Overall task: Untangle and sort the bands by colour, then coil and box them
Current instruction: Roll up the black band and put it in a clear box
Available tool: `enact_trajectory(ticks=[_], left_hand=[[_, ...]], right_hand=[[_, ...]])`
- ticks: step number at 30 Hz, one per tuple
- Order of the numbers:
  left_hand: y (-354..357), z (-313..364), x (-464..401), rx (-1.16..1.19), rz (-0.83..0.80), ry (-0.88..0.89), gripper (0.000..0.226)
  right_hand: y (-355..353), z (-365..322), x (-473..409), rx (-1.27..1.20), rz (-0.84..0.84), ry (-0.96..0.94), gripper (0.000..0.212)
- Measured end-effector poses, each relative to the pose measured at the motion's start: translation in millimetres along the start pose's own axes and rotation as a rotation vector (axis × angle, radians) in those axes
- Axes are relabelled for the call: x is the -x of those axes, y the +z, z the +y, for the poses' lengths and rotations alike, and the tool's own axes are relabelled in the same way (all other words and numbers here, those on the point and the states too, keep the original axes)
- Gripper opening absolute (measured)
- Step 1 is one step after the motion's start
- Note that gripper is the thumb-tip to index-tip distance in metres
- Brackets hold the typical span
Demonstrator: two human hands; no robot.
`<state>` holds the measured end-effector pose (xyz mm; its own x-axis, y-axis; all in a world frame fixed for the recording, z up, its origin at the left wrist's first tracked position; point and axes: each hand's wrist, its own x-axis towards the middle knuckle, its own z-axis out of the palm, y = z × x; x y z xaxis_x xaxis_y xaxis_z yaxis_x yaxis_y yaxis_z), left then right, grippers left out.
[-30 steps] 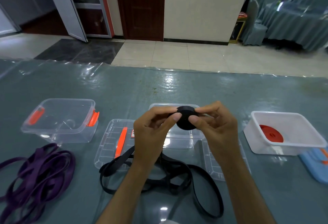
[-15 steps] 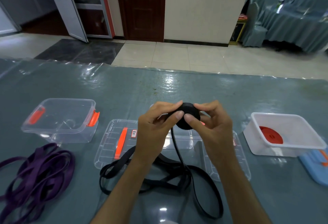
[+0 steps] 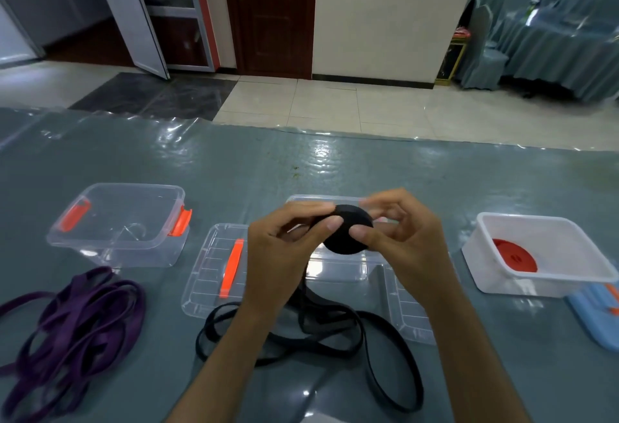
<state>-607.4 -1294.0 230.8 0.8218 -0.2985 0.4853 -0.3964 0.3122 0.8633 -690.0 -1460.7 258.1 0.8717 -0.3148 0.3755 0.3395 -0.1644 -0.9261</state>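
Both hands were raised above the grey table (image 3: pixel 335 168) — the left hand (image 3: pixel 284 255) and the right hand (image 3: pixel 405 248) pinched a black coil (image 3: pixel 348 238) between fingertips and thumbs. From it the black band (image 3: pixel 335 332) trailed down to loose loops on the table. A tangled purple band (image 3: pixel 77 322) lay at the left near an open clear box (image 3: pixel 117 221). At the right, a white box (image 3: pixel 549 255) held a red coil (image 3: pixel 516 255).
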Motion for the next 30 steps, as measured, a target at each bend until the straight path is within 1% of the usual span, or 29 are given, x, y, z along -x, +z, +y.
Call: enact_trajectory(ticks=[2, 4, 6, 8, 10, 12, 13, 15, 17, 19, 21, 22, 24, 26, 27, 29, 30], left_hand=[[-5, -4, 1, 0.018, -0.074, 0.018, 0.023], [-11, -4, -1, 0.012, -0.123, 0.022, 0.035], [-12, -4, -3, 0.035, -0.052, -0.008, 0.043], [-10, -3, -2, 0.036, 0.011, -0.012, 0.034], [-9, -4, -3, 0.03, -0.01, 0.024, 0.023], [-13, -3, -4, 0.044, -0.078, 0.009, 0.027], [-14, -1, -6, 0.06, -0.1, -0.016, 0.032], [-14, 2, -10, 0.096, -0.079, -0.077, 0.038], [-11, 3, -10, 0.086, -0.015, -0.108, 0.035], [-8, 0, -6, 0.082, 0.003, -0.098, 0.027], [-5, -3, -3, 0.096, -0.024, -0.082, 0.026], [-4, -3, -3, 0.105, -0.03, -0.083, 0.027], [-1, -2, -4, 0.124, 0.017, -0.098, 0.027], [0, -2, -4, 0.099, 0.101, -0.065, 0.023], [0, -3, -3, 0.073, 0.111, -0.027, 0.021], [1, -5, -2, 0.062, 0.055, 0.017, 0.018], [0, -4, -3, 0.072, 0.018, 0.006, 0.02]], right_hand=[[1, -2, 1, 0.032, 0.049, -0.077, 0.029], [6, 1, 3, 0.015, 0.09, -0.068, 0.023], [10, 6, 2, 0.058, 0.078, -0.015, 0.024], [11, 8, 0, 0.109, 0.055, 0.022, 0.032], [10, 6, -2, 0.113, 0.053, -0.034, 0.033], [11, 4, -1, 0.072, 0.076, -0.116, 0.037], [12, 3, -1, 0.04, 0.091, -0.122, 0.035], [14, 1, -1, -0.017, 0.09, -0.055, 0.029], [13, 0, -3, 0.0, 0.064, -0.009, 0.032], [11, 0, -3, 0.04, 0.055, -0.067, 0.033], [12, 0, -1, 0.037, 0.093, -0.134, 0.035], [13, 1, 1, 0.026, 0.122, -0.127, 0.034], [14, 0, 1, 0.021, 0.135, -0.04, 0.028], [9, 1, -2, 0.082, 0.069, 0.038, 0.031], [6, 0, -3, 0.111, 0.039, 0.038, 0.034], [3, -3, -3, 0.124, 0.043, -0.048, 0.033], [3, -3, -3, 0.109, 0.073, -0.101, 0.032]])
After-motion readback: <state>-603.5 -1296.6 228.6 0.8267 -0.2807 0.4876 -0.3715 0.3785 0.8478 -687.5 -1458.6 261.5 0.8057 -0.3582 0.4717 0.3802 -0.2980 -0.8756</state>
